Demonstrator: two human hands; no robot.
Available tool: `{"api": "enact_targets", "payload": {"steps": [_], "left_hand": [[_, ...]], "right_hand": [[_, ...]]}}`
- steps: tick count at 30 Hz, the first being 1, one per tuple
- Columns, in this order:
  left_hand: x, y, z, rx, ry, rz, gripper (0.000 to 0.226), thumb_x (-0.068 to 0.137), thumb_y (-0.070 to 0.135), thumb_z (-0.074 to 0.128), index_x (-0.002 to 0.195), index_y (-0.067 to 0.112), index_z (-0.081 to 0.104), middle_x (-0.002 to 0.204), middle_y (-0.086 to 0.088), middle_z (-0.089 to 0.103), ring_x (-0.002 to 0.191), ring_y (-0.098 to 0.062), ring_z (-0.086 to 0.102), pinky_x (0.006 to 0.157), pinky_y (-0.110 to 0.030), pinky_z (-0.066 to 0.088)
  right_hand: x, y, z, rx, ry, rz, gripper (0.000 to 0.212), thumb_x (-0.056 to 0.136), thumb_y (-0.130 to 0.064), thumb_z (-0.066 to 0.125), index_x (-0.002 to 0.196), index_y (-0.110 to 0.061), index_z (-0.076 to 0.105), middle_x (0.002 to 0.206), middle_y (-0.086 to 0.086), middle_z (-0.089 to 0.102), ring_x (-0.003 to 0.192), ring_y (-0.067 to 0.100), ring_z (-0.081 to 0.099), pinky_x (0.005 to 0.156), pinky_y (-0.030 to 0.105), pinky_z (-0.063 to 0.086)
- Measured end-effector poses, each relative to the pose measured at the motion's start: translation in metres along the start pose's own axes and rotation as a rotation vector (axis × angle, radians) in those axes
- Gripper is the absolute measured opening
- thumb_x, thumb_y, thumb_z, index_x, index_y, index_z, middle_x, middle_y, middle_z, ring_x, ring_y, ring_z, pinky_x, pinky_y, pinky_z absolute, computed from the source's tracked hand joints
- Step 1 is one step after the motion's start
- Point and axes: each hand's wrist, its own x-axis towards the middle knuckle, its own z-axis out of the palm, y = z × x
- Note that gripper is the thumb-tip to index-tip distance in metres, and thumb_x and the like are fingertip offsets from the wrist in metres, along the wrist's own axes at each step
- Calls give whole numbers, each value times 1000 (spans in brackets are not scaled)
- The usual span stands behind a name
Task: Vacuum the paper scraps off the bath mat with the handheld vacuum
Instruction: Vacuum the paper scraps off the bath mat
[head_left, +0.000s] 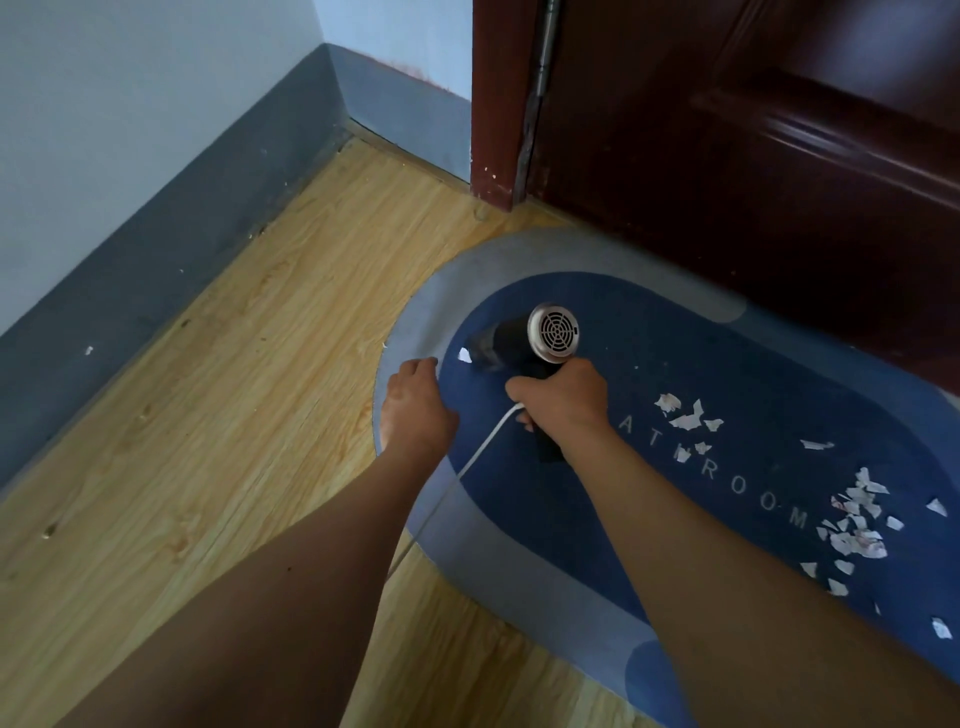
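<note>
An oval bath mat (613, 301), dark blue with a grey border, lies on the wood floor before a door. My right hand (563, 397) grips the handle of the black handheld vacuum (524, 338), whose silver rear grille faces up. Its nozzle points down at the mat's left end, beside one white scrap (464, 355). My left hand (415, 408) presses on the mat's grey left edge with its fingers bent. Several paper scraps (685, 415) lie mid-mat, and a larger cluster of scraps (857, 525) sits toward the right end.
A white cord (467, 462) runs from the vacuum handle back between my arms. The dark red door (753, 156) and its frame stand just behind the mat. Grey skirting (171, 249) lines the left wall, with wood floor (234, 415) between it and the mat.
</note>
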Motion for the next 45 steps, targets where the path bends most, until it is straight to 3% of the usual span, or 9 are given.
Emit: {"api": "enact_targets", "payload": {"steps": [5,11,16,23,30,34,39,45], "left_hand": [[2,-2,1,-1,-8,-8,65,83,7,61,143,12,36,147,-8,38,133,-26,38,103,-35,38],[3,-4,2,-1,-33,4,65,83,6,60,142,11,36,146,-8,37,133,-26,37,102,-35,38],[2,-4,2,8,-35,4,60,82,5,60,139,10,40,144,-8,40,130,-26,39,99,-35,40],[3,-4,2,-2,-33,4,59,82,5,61,138,10,42,142,-7,42,129,-25,40,99,-34,40],[4,-2,2,-13,-34,3,60,82,5,60,138,13,42,143,-6,41,130,-25,40,98,-34,40],[4,-1,6,-23,-36,9,61,81,5,59,139,14,42,142,-5,42,128,-24,41,97,-34,41],[5,9,13,-39,-78,37,68,82,5,60,145,13,34,146,-6,37,131,-25,38,102,-35,39],[2,32,26,-43,-95,124,65,85,7,60,145,14,34,147,-6,35,134,-26,35,107,-37,35]], "right_hand": [[0,-4,0,-21,-20,-1,12,74,-13,66,69,-2,63,55,8,64,43,14,59,49,21,51],[1,-2,6,68,-25,24,11,74,-10,66,80,-1,65,52,6,62,33,7,55,50,23,49],[-3,-3,5,125,-44,32,11,75,-9,67,83,-1,65,55,8,62,35,9,56,45,22,48],[-2,-2,8,219,-29,100,9,72,-8,67,68,-2,64,50,9,61,44,18,59,51,27,52],[0,2,1,270,-7,151,13,74,-7,68,80,3,67,52,9,62,43,17,59,54,31,56],[3,7,-11,229,32,153,17,73,-8,67,84,5,68,55,10,64,40,13,58,45,23,52],[10,15,-37,174,123,154,16,70,-8,67,80,5,67,53,9,63,47,19,61,68,40,62],[14,24,-74,67,201,135,9,70,-7,66,66,0,63,56,12,65,56,25,64,74,46,61]]}}
